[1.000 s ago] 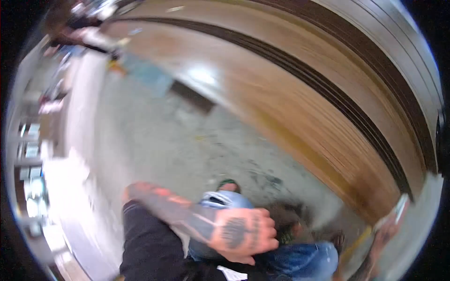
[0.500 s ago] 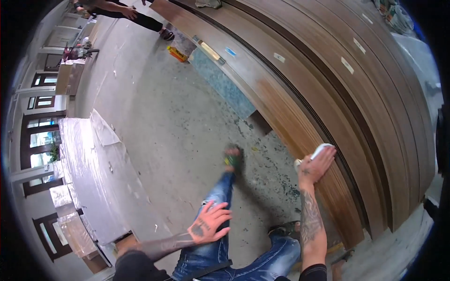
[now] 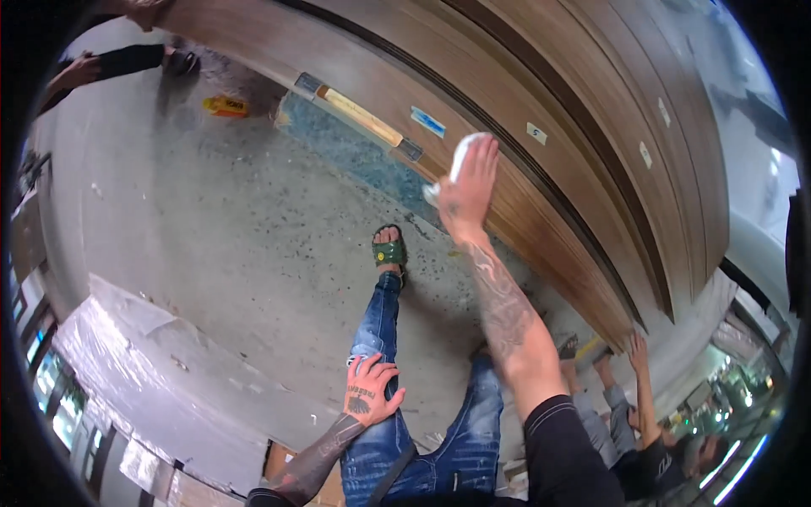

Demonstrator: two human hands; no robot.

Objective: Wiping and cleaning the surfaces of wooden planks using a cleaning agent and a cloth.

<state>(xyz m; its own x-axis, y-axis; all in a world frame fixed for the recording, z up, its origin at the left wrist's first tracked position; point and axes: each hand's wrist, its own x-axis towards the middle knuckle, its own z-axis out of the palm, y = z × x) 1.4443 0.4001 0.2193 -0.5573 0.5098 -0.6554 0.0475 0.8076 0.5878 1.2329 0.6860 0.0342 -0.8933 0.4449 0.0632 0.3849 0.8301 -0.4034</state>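
Note:
My right hand (image 3: 470, 194) is pressed over a white cloth (image 3: 463, 156), its fingers stretched along it. The cloth lies against the nearest brown wooden door panel (image 3: 541, 232), just right of a long brass-coloured inset strip (image 3: 363, 117) with dark ends. A piece of blue tape (image 3: 428, 121) sticks to the panel close to my fingertips. On my thigh, over blue jeans (image 3: 376, 334), my left hand (image 3: 372, 390) rests with its fingers spread, holding nothing.
Several more door panels (image 3: 591, 127) stand behind. At the lower right a co-worker's hand (image 3: 638, 351) touches the panel's end; another person's leg (image 3: 131, 61) shows upper left. A yellow-orange packet (image 3: 225, 106) lies on the floor. A plastic-wrapped stack (image 3: 127, 363) stands left.
My right hand has slid the cloth along the panel, away from its near end, toward the brass-coloured strip. My left hand has come down onto my thigh. The view has turned; a co-worker appears lower right.

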